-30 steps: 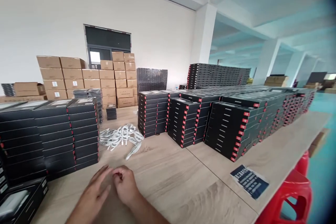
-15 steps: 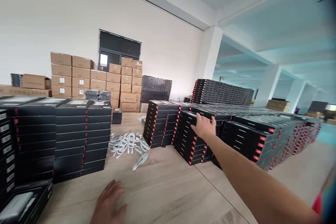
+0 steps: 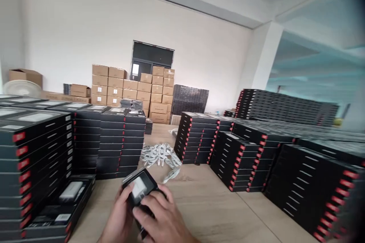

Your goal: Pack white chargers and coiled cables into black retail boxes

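Note:
In front of me, just over the wooden table, I hold a small black box (image 3: 146, 176) tilted between both hands. Its upper face shows a white charger-like block; whether that is printed or lies inside, I cannot tell. My left hand (image 3: 118, 210) grips the box's left edge, thumb on the face. My right hand (image 3: 164, 212) is closed round the right and near side, its fingers lying across the face. Left of my hands lies an open black box (image 3: 82, 201) holding a white block (image 3: 71, 190). Beyond my hands lies a heap of white cables (image 3: 159, 153).
Tall stacks of black boxes (image 3: 42, 159) with red tabs stand close on the left. More black stacks (image 3: 196, 136) run along the right of the table (image 3: 208, 205). Brown cartons (image 3: 131, 93) are piled by the far wall.
My right hand has come back from the right-hand stack and now holds a black box. My left hand has risen from the table to grip it too. The view has swung left.

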`<state>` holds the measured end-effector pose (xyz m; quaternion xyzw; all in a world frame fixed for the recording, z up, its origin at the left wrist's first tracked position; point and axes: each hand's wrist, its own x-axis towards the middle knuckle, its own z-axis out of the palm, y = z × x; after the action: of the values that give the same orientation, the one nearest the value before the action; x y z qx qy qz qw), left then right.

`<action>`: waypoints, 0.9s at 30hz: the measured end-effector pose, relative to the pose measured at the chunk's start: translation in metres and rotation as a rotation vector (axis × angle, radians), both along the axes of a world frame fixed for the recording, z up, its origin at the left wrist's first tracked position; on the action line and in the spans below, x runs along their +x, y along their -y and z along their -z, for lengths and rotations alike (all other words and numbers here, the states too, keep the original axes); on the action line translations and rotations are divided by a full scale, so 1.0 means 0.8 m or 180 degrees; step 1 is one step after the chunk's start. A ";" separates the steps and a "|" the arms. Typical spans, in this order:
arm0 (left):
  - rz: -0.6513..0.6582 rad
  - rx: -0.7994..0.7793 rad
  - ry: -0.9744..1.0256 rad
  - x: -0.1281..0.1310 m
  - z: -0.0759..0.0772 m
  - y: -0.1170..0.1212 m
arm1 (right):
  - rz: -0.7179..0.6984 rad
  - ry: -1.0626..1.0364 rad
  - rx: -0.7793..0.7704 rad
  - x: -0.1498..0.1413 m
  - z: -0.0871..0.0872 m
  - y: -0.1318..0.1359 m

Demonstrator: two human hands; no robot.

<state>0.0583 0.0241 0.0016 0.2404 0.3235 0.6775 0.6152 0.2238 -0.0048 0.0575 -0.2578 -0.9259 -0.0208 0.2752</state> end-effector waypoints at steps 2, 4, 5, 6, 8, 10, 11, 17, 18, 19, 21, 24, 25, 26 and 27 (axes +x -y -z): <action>-0.0351 -0.0078 0.0119 -0.016 -0.004 0.006 | -0.0156 -0.0631 -0.0666 -0.018 0.030 -0.002; -0.0370 -0.0053 0.0159 -0.027 -0.008 0.008 | -0.0039 -0.1539 -0.1600 -0.021 0.049 -0.013; -0.0298 0.0002 0.0077 -0.028 -0.010 0.008 | -0.0050 -0.1891 -0.2104 -0.020 0.055 -0.019; -0.0224 0.0071 -0.0059 -0.027 -0.012 0.007 | -0.0114 -0.2130 -0.2539 -0.019 0.060 -0.023; -0.0333 0.0153 -0.0482 -0.020 -0.015 0.004 | -0.0208 -0.2317 -0.2945 -0.019 0.068 -0.026; -0.0604 0.0256 -0.1020 -0.009 -0.019 0.003 | 0.0156 -0.2319 -0.2656 -0.024 0.074 -0.022; -0.0675 0.0366 -0.1258 -0.004 -0.021 0.005 | 0.0454 -0.2243 -0.2374 -0.027 0.076 -0.018; -0.0856 0.0873 -0.2351 -0.004 -0.037 0.027 | 0.0384 -0.1456 -0.1692 -0.029 0.060 -0.001; -0.0938 0.0924 -0.2729 -0.008 -0.039 0.031 | 0.0180 -0.1573 -0.1878 -0.025 0.055 0.000; -0.0985 0.1047 -0.3193 -0.011 -0.040 0.034 | 0.0042 -0.1803 -0.2113 -0.021 0.051 0.000; -0.0935 0.1492 -0.4214 -0.014 -0.041 0.038 | 0.0012 -0.2413 -0.2537 -0.012 0.045 -0.002; -0.0600 0.2096 -0.5279 -0.009 -0.040 0.044 | 0.0066 -0.2646 -0.2716 -0.002 0.043 -0.006; -0.0477 0.2183 -0.5440 -0.005 -0.039 0.045 | 0.0080 -0.2560 -0.2705 -0.001 0.044 -0.007; -0.0398 0.2221 -0.5540 -0.002 -0.038 0.047 | 0.0093 -0.2489 -0.2696 0.000 0.046 -0.007; -0.0352 0.2243 -0.5603 0.001 -0.037 0.048 | 0.0088 -0.2442 -0.2710 -0.001 0.047 -0.007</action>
<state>0.0587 -0.0139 0.0309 0.8209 0.4589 0.3398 0.0095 0.2232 0.0010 0.0198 -0.3471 -0.6831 0.4455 0.4631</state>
